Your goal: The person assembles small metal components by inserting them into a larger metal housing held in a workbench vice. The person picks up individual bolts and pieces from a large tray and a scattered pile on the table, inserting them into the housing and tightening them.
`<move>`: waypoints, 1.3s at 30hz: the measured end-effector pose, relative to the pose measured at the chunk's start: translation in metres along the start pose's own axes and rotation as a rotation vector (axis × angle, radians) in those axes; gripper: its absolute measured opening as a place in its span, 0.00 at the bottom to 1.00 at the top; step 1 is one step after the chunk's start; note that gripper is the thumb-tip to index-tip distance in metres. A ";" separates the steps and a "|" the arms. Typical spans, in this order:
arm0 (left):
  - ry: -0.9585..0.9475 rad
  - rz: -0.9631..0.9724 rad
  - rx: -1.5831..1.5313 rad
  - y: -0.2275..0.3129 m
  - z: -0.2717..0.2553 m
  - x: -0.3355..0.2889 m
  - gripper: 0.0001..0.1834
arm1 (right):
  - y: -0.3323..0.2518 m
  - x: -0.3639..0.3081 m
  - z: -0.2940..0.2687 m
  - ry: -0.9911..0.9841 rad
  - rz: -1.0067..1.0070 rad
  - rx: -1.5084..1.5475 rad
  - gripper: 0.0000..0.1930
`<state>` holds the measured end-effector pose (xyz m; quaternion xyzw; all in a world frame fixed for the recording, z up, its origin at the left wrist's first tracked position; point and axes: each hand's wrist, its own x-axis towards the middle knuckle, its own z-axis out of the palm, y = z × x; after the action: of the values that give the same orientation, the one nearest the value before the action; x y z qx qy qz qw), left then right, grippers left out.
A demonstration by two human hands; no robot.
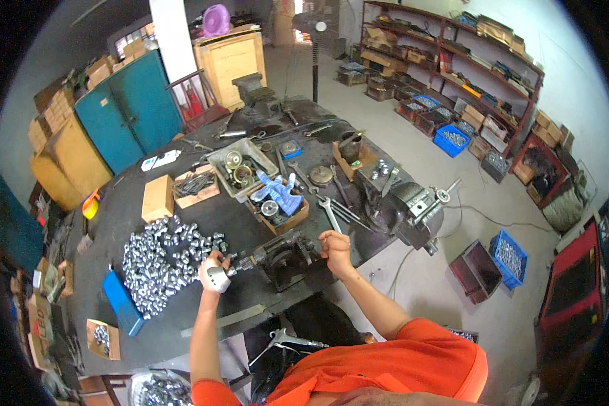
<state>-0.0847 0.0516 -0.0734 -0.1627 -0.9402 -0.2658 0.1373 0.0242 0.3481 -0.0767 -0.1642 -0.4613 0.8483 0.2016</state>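
My left hand (213, 273) is closed beside the pile of small shiny metal fittings (159, 267), a pale covering over its back. Its fingertips meet the threaded end of a silver metal part (245, 262) that sticks out from a dark bench vise (282, 260). What those fingers hold is partly hidden. On the vise's other side my right hand (336, 252) is curled closed; I cannot make out what it grips. A silver open-ended wrench (329, 211) lies just beyond this hand, its lower end close to the knuckles.
Behind the vise stand a box with blue gloves (281, 194) and a grey bin of metal parts (242, 169). A larger machine vise (413, 206) sits at the table's right edge. A blue tray (122, 302) and a small carton (103, 340) are left. An air gun (287, 340) hangs near me.
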 end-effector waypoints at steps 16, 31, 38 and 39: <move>-0.208 -0.269 -1.272 -0.037 -0.038 -0.053 0.21 | 0.011 0.007 -0.006 -0.047 -0.043 0.056 0.07; -0.084 -0.167 -1.364 0.016 -0.106 -0.063 0.07 | 0.013 0.003 -0.002 -0.059 -0.062 -0.105 0.08; -0.127 -0.189 -1.375 0.011 -0.097 -0.059 0.07 | 0.003 -0.005 -0.002 -0.054 -0.031 -0.130 0.07; -0.132 -0.182 -1.376 0.009 -0.097 -0.059 0.07 | -0.002 -0.007 -0.003 -0.030 -0.023 -0.182 0.06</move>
<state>-0.0111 -0.0072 -0.0101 -0.1493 -0.5744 -0.8011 -0.0774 0.0321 0.3474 -0.0757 -0.1637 -0.5413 0.8028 0.1887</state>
